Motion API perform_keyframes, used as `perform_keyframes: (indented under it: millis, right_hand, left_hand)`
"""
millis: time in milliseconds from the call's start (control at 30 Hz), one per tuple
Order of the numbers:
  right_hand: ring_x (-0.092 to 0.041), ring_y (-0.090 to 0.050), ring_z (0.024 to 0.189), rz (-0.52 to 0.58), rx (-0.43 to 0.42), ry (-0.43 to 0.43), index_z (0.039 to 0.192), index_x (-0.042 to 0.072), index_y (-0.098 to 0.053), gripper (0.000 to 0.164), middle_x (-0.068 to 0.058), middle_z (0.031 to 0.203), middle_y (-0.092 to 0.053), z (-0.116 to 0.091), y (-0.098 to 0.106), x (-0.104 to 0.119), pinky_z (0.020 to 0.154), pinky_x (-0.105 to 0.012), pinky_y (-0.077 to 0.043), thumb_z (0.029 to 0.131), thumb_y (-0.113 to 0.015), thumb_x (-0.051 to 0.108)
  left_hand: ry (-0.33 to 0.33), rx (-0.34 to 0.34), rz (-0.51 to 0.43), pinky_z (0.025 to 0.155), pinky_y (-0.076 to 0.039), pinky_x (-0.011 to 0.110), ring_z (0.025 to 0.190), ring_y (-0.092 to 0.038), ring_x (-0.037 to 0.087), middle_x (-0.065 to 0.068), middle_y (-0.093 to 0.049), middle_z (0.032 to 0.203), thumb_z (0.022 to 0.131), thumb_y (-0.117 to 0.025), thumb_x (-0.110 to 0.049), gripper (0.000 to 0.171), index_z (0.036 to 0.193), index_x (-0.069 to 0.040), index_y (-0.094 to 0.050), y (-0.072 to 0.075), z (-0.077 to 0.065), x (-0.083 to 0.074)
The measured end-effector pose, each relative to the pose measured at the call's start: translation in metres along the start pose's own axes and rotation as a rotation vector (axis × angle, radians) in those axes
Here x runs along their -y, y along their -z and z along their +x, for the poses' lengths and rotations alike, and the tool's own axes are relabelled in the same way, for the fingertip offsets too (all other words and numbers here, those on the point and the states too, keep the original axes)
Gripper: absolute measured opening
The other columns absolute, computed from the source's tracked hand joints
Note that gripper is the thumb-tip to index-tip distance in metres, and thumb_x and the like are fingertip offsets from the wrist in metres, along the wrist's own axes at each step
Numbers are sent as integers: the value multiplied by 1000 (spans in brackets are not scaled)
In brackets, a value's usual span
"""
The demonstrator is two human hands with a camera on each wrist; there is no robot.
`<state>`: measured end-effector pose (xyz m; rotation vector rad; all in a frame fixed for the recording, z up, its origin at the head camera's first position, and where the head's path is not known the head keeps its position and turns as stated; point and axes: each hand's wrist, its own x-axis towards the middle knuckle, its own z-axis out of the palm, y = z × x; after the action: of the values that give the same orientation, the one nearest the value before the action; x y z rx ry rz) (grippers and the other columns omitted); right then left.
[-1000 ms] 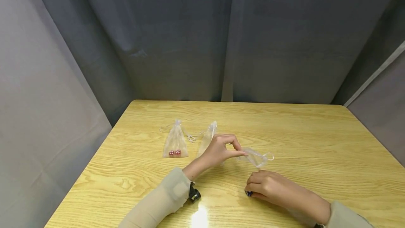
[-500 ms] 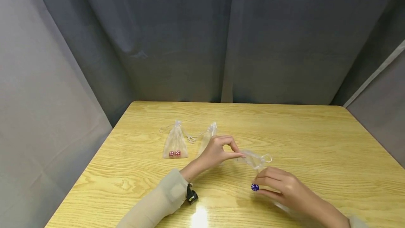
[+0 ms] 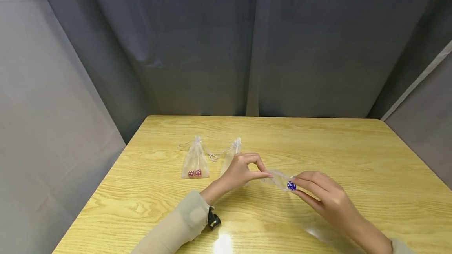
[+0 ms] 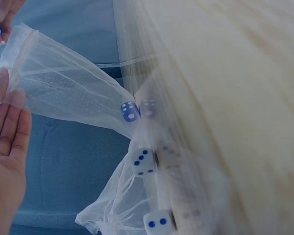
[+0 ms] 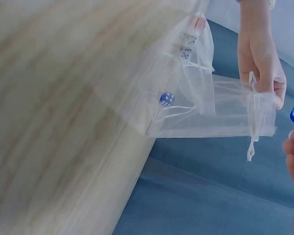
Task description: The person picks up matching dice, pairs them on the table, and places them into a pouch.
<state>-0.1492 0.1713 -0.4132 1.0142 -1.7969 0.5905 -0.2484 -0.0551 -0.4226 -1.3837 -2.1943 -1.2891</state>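
My left hand (image 3: 240, 171) pinches the mouth of a sheer white drawstring bag (image 4: 63, 78) between thumb and fingers, holding it up off the table. At the bottom of that bag lies one blue die (image 4: 130, 111) with white pips. Between the thumb and fingertips of my right hand (image 3: 332, 199) is a second blue die (image 3: 291, 185). In the head view this die overlaps the bag's mouth; in the left wrist view it shows just outside the rim.
To the left, a sheer bag (image 3: 195, 160) with two red dice lies on the wooden table (image 3: 141, 207). Another bag (image 3: 231, 156), partly behind my left hand, contains white dice (image 4: 144, 162). A pale shiny patch shows beneath my right forearm. Grey curtains (image 3: 197, 50) surround the table.
My right hand has lifted the blue die from the table and brought it up and forward to the bag's mouth. My left hand keeps its pinch, shifting only slightly.
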Motion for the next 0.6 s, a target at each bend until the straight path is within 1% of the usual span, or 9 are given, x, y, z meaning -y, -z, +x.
perform_keyframes:
  millis: [100,233,467,600]
  right_hand:
    - [-16,-65,75,-46,20,-2,89,2,-76,39,-4,85,-71,2,0,-4,85,-8,-51,100,-55,32]
    - [-17,-66,76,-81,52,-4,90,4,-77,40,-2,87,-72,-1,0,-7,87,-8,-50,101,-52,34]
    - [-16,-67,76,-97,76,0,91,6,-76,39,-1,89,-72,-3,-2,-9,82,-13,-53,102,-52,34]
    - [-15,-67,76,-99,84,-3,91,6,-76,39,0,89,-71,-3,-2,-10,81,-13,-52,102,-51,34]
  left_hand:
    - [-13,2,-4,79,-53,14,72,-66,10,3,-71,74,75,-83,-11,16,73,-8,-68,0,0,0]
    - [-16,10,-15,79,-53,12,73,-67,11,4,-72,74,76,-83,-11,15,73,-8,-68,-1,0,-1]
    - [-8,21,-28,78,-54,14,74,-67,10,4,-72,76,76,-83,-11,15,74,-8,-68,-2,0,-1]
    - [-15,29,-40,80,-54,15,74,-67,10,5,-72,76,76,-83,-11,15,75,-8,-68,-3,1,-3]
